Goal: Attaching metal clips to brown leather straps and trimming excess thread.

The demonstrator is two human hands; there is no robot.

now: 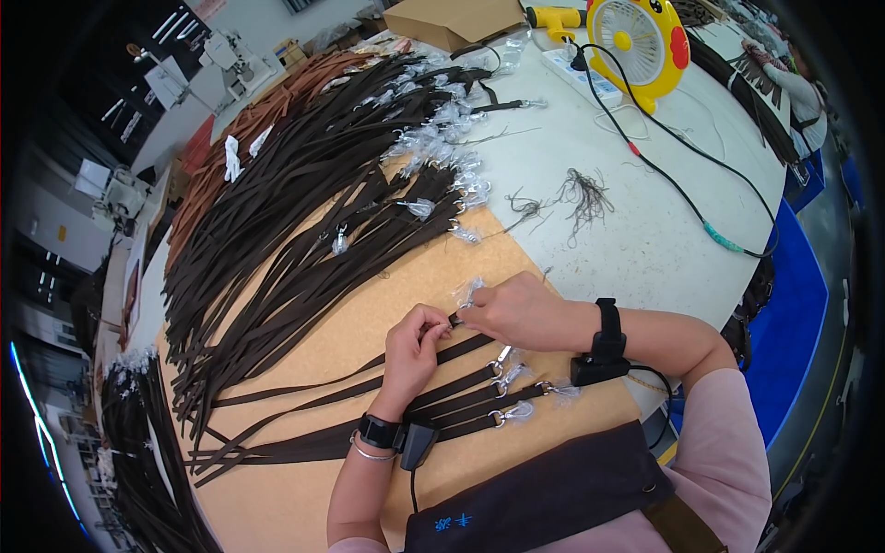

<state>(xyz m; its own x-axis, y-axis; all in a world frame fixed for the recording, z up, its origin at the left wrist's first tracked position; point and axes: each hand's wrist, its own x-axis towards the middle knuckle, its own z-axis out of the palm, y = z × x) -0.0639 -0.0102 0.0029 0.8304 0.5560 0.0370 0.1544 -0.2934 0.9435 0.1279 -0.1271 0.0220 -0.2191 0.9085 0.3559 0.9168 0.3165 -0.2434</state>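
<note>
My left hand [412,352] pinches a dark brown strap near its end, thumb and forefinger pressed together. Beside it, my right hand [521,313] is closed on the same strap's end, where a clear plastic wrapping [467,291] pokes out above the fingers; what it covers is mostly hidden. Just below my hands, several similar dark straps [452,398] lie side by side, with metal snap hooks [501,417] in clear plastic at their right ends. All of this is over a tan board [332,318].
A large heap of dark straps [304,184] fills the table's left side, with brown straps [267,111] behind. A yellow fan [636,46], its black cable [659,161], a cardboard box [452,20] and loose threads [583,201] lie farther back. Another person [802,101] works at far right.
</note>
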